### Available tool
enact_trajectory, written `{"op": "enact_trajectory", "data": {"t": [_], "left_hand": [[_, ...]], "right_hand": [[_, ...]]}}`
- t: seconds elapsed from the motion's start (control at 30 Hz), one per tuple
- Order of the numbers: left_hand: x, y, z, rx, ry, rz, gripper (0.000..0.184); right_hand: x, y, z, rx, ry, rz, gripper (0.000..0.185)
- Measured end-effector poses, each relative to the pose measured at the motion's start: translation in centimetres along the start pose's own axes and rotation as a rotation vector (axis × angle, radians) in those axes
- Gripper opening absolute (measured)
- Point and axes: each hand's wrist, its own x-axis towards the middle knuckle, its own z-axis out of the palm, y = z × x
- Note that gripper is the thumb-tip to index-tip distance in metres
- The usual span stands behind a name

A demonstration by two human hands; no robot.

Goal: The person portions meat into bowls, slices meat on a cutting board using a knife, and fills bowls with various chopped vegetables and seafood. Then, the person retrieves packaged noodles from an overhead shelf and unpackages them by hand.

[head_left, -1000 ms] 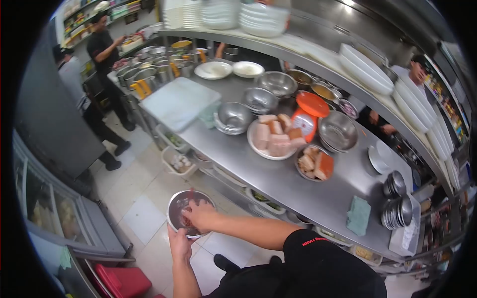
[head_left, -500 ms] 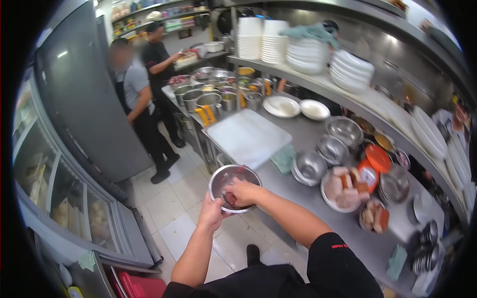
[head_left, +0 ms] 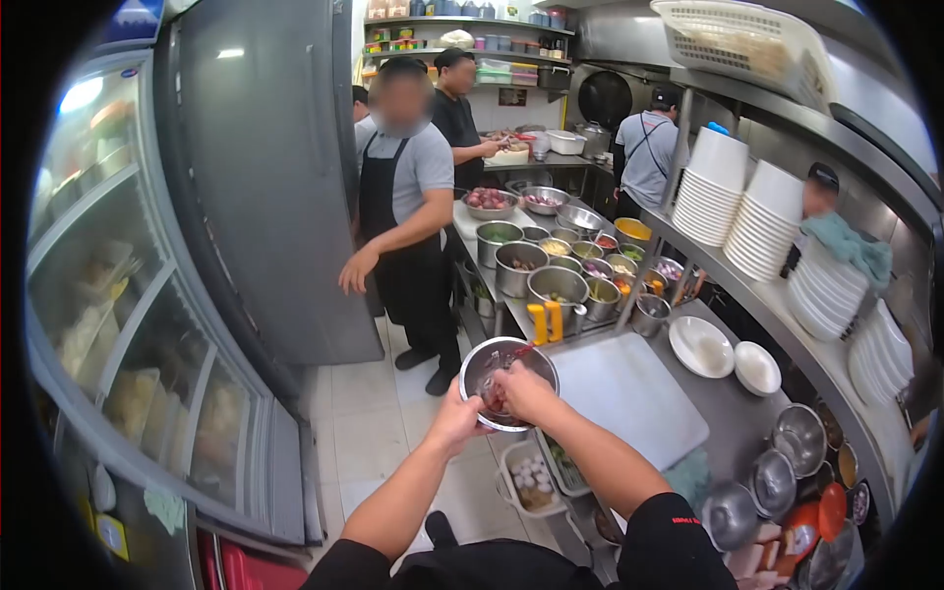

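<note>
A steel mixing bowl point(head_left: 480, 371) is held in the air in front of me, tilted toward me, over the floor beside the worktable. My left hand point(head_left: 458, 419) grips its near left rim, fingers curled underneath. Inside the bowl, my right hand point(head_left: 523, 390) has its fingers curled in among dark red food pieces point(head_left: 495, 401), wet-looking and too small to name surely. Its fingertips are partly hidden by the food and the hand itself. Right of the bowl lies a white cutting board point(head_left: 629, 393) on the worktable.
A co-worker in a black apron point(head_left: 393, 211) stands ahead, left of the ingredient pots point(head_left: 556, 287). A glass-door fridge point(head_left: 147, 295) lines my left. Stacked white bowls point(head_left: 708, 187) fill the shelf at right; steel bowls point(head_left: 730, 516) and a green cloth point(head_left: 688, 477) are below.
My view has turned right-to-left and lifted, showing more of the co-workers and pots. The bowl stays in my left hand, with my right hand still inside. The nearest co-worker now faces my way.
</note>
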Motion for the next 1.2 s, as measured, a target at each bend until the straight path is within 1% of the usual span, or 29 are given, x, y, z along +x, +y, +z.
{"op": "enact_trajectory", "data": {"t": [0.03,0.1,0.13,0.17,0.2,0.27,0.33,0.37,0.47,0.5,0.53,0.57,0.6,0.63,0.73,0.77,0.8,0.87,0.93,1.0,1.07,1.13,1.2], "left_hand": [[1.8,1.1,-0.5,-0.023,-0.002,-0.015,0.059],[6.0,2.8,-1.9,0.036,-0.067,-0.038,0.057],[7.9,3.5,-2.3,0.064,-0.101,-0.063,0.057],[9.5,4.6,-2.1,0.054,-0.164,-0.071,0.054],[11.0,5.8,-1.6,0.040,-0.164,-0.117,0.051],[15.4,6.1,-0.8,0.052,-0.252,-0.152,0.052],[19.0,6.4,0.8,0.075,-0.308,-0.145,0.052],[20.8,6.3,1.7,0.063,-0.332,-0.145,0.052],[24.2,6.8,4.2,0.084,-0.444,-0.180,0.050],[25.4,6.7,5.1,0.081,-0.490,-0.191,0.050],[26.6,6.8,5.7,0.078,-0.525,-0.196,0.051],[27.7,6.9,6.4,0.056,-0.554,-0.240,0.057],[29.0,7.2,7.1,0.078,-0.573,-0.247,0.057],[30.4,7.6,7.8,0.057,-0.550,-0.230,0.057],[35.9,9.5,8.8,0.028,-0.458,-0.167,0.054],[39.3,9.4,8.9,0.020,-0.404,-0.164,0.048],[41.9,10.5,9.1,0.006,-0.356,-0.095,0.043],[46.6,14.1,9.7,0.021,-0.248,-0.037,0.040],[53.6,16.1,9.7,0.016,-0.268,0.062,0.036],[61.3,17.4,9.5,0.114,-0.270,0.176,0.034],[68.7,17.7,9.7,0.226,-0.091,0.218,0.034],[74.7,17.8,9.9,0.390,-0.005,0.182,0.036],[80.7,16.6,10.2,0.481,0.011,0.128,0.045]], "right_hand": [[2.4,1.0,0.7,-0.003,0.039,-0.127,0.031],[6.1,3.8,2.6,-0.013,0.092,-0.352,0.032],[7.9,2.7,0.2,0.024,-0.195,-0.228,0.027],[9.2,3.3,-0.5,0.014,0.054,-0.201,0.023],[10.2,4.2,-1.2,-0.013,0.310,-0.167,0.019],[10.9,4.9,-4.6,0.186,0.644,-0.075,0.015],[10.7,6.8,-6.4,0.597,0.703,0.208,0.013],[10.2,7.7,-7.5,0.792,0.702,0.325,0.016],[9.0,9.6,-9.5,0.920,0.678,0.347,0.025],[8.8,10.1,-10.1,0.910,0.509,0.411,0.029],[8.8,10.8,-10.3,0.925,0.577,0.412,0.028],[9.1,11.7,-10.4,0.943,0.637,0.404,0.027],[9.4,12.5,-10.4,0.961,0.687,0.391,0.027],[9.6,13.2,-10.7,1.044,0.813,0.407,0.025],[8.8,16.5,-10.5,1.152,0.966,0.462,0.022],[8.4,17.5,-10.0,1.186,0.968,0.503,0.021],[7.9,18.6,-9.4,1.214,0.971,0.544,0.020],[7.0,20.5,-8.6,1.235,0.988,0.636,0.018],[6.2,21.7,-7.5,1.229,1.060,0.717,0.018],[5.7,22.8,-6.3,1.209,1.158,0.803,0.019],[5.1,23.4,-5.2,1.167,1.253,0.925,0.017],[4.6,23.8,-4.1,1.119,1.329,1.012,0.014],[5.2,23.4,-4.2,1.078,1.460,1.094,0.014]]}}
